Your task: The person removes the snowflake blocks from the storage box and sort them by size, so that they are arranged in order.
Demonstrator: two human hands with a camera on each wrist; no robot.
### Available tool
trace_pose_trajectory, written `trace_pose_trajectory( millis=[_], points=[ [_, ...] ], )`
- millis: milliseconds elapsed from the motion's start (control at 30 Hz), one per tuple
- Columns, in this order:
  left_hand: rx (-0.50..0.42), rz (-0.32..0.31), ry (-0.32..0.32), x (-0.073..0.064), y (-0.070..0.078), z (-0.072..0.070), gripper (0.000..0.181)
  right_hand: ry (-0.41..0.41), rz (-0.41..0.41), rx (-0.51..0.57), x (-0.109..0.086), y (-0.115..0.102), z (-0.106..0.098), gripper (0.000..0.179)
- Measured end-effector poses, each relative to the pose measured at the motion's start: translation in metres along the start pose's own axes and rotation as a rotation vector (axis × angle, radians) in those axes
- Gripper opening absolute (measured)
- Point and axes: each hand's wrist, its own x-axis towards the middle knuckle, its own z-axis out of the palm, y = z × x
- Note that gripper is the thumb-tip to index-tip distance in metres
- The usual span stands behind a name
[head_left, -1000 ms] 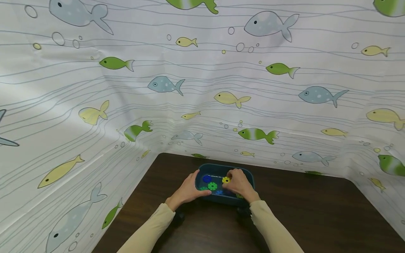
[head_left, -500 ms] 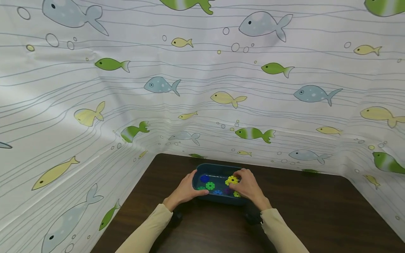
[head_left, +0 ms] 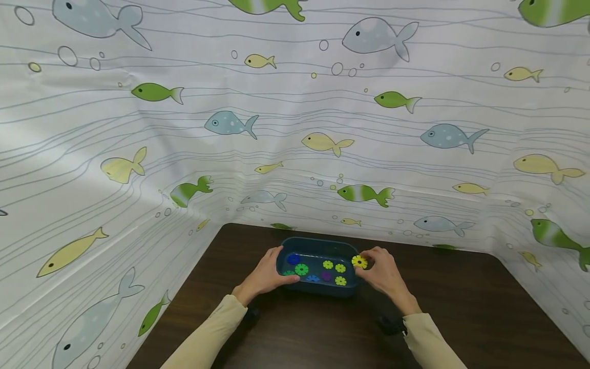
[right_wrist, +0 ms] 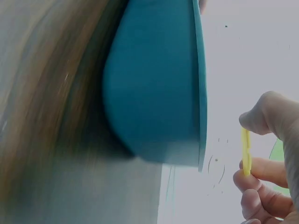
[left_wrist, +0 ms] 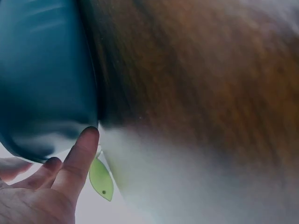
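Observation:
A dark blue plastic bin (head_left: 318, 289) stands on the table with several flower-shaped plastic discs in it. My left hand (head_left: 261, 274) rests against its left end, thumb along the front rim. In the left wrist view, the fingers (left_wrist: 77, 163) are fairly straight and touch the bin's edge. My right hand (head_left: 384, 274) pinches a yellow flower-shaped disc (head_left: 359, 262) between thumb and fingertips, at the bin's right end. Seen edge-on in the right wrist view, that disc (right_wrist: 246, 151) is apart from the bin wall (right_wrist: 154, 84).
Inside the bin lie yellow discs (head_left: 340, 281), a green disc (head_left: 301, 269), a purple disc (head_left: 326, 276) and blue discs (head_left: 294, 259). The dark wooden table (head_left: 451, 297) extends to the right. A white fish-print sheet (head_left: 286, 113) encloses the back and sides.
My right hand has moved right with the yellow disc, from over the bin's inside to its right end. Several discs it covered now show. The left hand stays at the bin.

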Motion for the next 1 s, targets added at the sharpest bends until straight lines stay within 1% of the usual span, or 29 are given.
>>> trace_pose_trajectory(
  millis=[167,367,500,667,833,1000],
  points=[
    [0.011,-0.009,0.012,-0.001,-0.003,-0.001,0.115,-0.023,0.040,0.002,-0.004,0.014,-0.004,0.033],
    [0.007,-0.014,0.026,-0.002,-0.004,-0.001,0.114,-0.062,0.090,0.015,-0.006,0.027,-0.002,0.036],
    [0.000,-0.018,0.029,-0.002,-0.003,0.000,0.114,-0.092,0.119,0.020,-0.007,0.036,0.001,0.036],
    [-0.004,-0.027,0.029,-0.001,-0.002,0.001,0.116,-0.145,0.146,0.033,-0.009,0.046,0.009,0.034],
    [-0.004,-0.033,0.028,0.000,0.000,0.001,0.117,-0.199,0.143,0.043,-0.010,0.052,0.016,0.034],
    [-0.016,-0.042,0.025,-0.001,0.001,0.003,0.118,-0.223,0.138,0.041,-0.010,0.056,0.020,0.034]
  ],
)
